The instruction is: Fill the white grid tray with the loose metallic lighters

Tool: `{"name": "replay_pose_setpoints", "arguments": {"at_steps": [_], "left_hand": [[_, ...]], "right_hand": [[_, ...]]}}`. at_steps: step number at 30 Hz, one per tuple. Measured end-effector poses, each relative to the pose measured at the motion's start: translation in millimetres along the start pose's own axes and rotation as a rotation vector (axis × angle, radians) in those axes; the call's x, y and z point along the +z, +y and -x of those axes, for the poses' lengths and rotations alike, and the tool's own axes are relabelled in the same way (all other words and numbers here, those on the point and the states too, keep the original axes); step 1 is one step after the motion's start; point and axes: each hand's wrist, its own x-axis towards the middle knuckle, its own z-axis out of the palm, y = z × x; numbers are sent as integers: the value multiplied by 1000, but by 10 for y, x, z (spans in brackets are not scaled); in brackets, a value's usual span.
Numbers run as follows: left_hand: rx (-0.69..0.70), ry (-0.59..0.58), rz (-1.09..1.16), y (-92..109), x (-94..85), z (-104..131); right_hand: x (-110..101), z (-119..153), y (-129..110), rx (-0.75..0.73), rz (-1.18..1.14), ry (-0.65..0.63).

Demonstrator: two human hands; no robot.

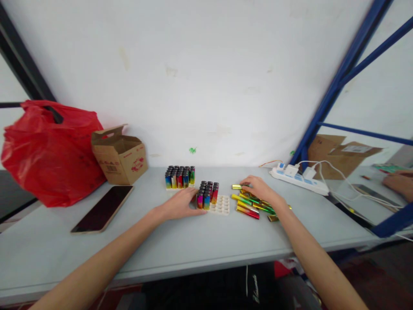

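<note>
My left hand (180, 204) is closed around the left end of a white holed tray (223, 205), its thumb along the front edge. Upright lighters (207, 194) with black tops and shiny multicoloured bodies fill the tray's left part; empty holes show on the right. My right hand (258, 188) reaches over a loose pile of shiny gold, green and red tubes (248, 211) lying on the table. Its fingers are bent onto a gold tube (236, 187), whose left end sticks out beyond them. Behind my left hand stands a second tray packed with similar lighters (180, 176).
At left are a phone (102, 209), an open cardboard box (119, 156) and a red plastic bag (53, 150). A white power strip (300, 181) with plugs and cables lies at back right, by a blue metal frame (335, 86). Another person's hand (400, 183) is beyond it.
</note>
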Motion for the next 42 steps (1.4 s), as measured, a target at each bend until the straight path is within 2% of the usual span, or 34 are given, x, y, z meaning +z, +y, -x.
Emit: {"name": "replay_pose_setpoints", "arguments": {"at_steps": [2,5,10,13,15,18,20,23,25,29,36,40,42], "left_hand": [[3,-3,1,6,-7,-1],[-3,-11,-7,16,-17,-3],[0,-29,-5,0,-1,-3],[-2,-29,-3,-27,21,-2],[2,-13,16,-38,31,-5],[3,13,44,-32,37,-10],[-6,19,43,-15,37,-12],[-14,26,36,9,39,-9],[-9,34,33,18,39,-7],[-6,24,21,28,29,-6],[-12,6,22,28,14,-7],[-17,-3,4,33,8,-7],[-11,2,3,41,4,-7]], "right_hand": [[-5,-10,-51,-3,-9,22],[-22,4,-145,19,-101,132],[-60,4,-317,177,-418,301],[-55,-58,-424,226,-614,409],[-49,-114,-507,257,-761,436],[-57,-203,-669,274,-1032,392],[-66,-256,-791,235,-1179,289],[-42,-315,-945,189,-1236,139],[13,-333,-1002,220,-1207,105],[161,-312,-1020,307,-1187,115],[276,-236,-1038,367,-1129,249],[289,-231,-1062,380,-1123,206],[272,-223,-1075,339,-1142,167]]}}
